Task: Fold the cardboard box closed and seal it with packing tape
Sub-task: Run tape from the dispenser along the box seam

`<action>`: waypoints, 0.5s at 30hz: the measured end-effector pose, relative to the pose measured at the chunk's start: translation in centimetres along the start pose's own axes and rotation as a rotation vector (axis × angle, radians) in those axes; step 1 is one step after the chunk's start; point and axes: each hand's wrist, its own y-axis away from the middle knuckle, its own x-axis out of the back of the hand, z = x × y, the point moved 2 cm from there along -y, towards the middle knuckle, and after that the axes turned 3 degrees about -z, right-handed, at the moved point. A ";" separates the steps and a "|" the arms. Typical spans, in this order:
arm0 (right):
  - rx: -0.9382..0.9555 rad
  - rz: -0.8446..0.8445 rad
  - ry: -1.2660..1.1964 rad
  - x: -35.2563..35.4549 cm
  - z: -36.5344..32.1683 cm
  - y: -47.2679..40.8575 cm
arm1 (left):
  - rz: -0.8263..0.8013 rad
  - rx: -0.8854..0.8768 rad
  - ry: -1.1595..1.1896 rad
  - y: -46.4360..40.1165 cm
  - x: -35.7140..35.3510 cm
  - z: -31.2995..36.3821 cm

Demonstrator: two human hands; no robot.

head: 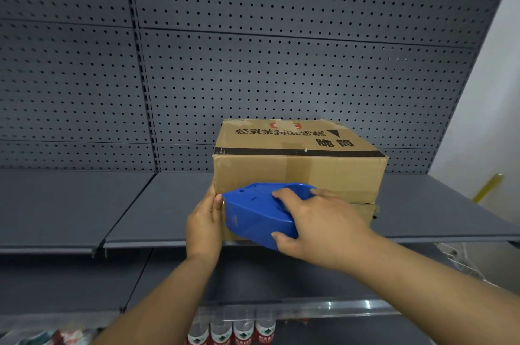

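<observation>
- While the box [298,164] sat closed on a grey shelf [70,204], against the pegboard [253,63], the left hand [204,221] braced its near-left corner, apparently to steady it (fingers hidden, so grip unclear).
- Right hand [318,221] gripped a blue tape dispenser [259,212], fingers curled over its top and thumb underneath, held against the front face.

Both hands [204,221] [318,225] forward, fingers curled.
</observation>
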 end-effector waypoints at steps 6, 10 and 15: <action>-0.005 -0.053 -0.016 0.7 1.3 -0.5 | 0.016 0.006 0.009 -0.1 -0.1 -0.1; 0.058 0.015 0.091 1.4 1.7 -0.4 | 0.041 0.012 0.000 0.0 -0.2 0.1; 0.028 -0.043 0.173 2.4 2.9 1.1 | 0.045 0.015 0.048 0.2 -0.2 0.5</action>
